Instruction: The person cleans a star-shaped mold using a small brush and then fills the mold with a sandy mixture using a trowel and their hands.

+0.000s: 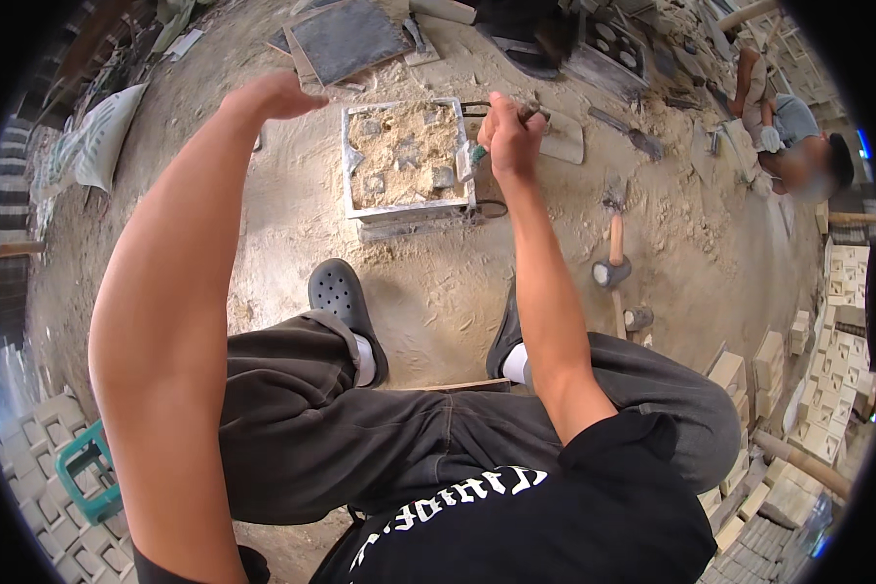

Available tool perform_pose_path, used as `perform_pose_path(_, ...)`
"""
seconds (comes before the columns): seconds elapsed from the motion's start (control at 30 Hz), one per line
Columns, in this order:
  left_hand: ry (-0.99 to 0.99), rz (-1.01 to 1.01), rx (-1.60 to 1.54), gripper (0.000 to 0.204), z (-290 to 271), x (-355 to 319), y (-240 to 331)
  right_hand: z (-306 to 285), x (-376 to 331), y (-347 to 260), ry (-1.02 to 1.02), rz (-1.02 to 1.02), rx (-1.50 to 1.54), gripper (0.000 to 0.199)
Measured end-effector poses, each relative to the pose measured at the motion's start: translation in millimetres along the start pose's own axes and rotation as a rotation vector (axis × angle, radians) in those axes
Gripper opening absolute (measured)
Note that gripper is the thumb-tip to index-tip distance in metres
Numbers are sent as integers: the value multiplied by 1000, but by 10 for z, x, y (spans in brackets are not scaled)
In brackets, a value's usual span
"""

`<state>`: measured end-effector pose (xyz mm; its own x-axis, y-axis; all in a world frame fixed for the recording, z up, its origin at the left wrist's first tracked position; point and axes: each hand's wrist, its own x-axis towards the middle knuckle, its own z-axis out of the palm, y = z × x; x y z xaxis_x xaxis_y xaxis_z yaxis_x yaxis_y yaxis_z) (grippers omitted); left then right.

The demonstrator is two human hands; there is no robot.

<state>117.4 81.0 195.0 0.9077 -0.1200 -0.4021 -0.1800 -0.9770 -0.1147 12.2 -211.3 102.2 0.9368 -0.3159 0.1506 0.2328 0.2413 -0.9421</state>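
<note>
On the ground ahead sits a square metal mould frame (410, 207), filled with loose tan sandy material (399, 136). Small dark square pieces (442, 176) show near its corners, and a star-like shape (407, 152) is at the middle. My left hand (277, 95) hovers off the frame's upper left corner, one digit stretched out, nothing visible in it. My right hand (511, 139) is closed round a short-handled tool (477, 153) with a greenish part and a pale end against the frame's right edge. My fist hides most of that tool.
A mallet (610, 272) lies right of the frame, another mallet head (638, 318) nearby. Dark square slabs (350, 41) lie beyond. A flat plate (563, 141) and trowel (642, 143) are to the right. Another person (798, 146) crouches far right. Pale blocks (827, 380) are stacked lower right.
</note>
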Motion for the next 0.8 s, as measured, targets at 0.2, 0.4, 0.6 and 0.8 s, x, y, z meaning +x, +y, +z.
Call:
perform_pose_path(0.2,-156,180,-407,62,-33,210,-252,-77,202,61,-138,108,44,46)
perform_pose_path(0.4,-2,129,-430,51,418,370,-458,-72,85,157,-59,-5,-105,49)
perform_pose_path(0.6,-108,156,-517,35,417,295,-547,119,49,66,-92,-11,-167,46)
perform_pose_path(0.8,123,191,-492,43,304,245,-489,-167,-26,228,-64,27,-234,47)
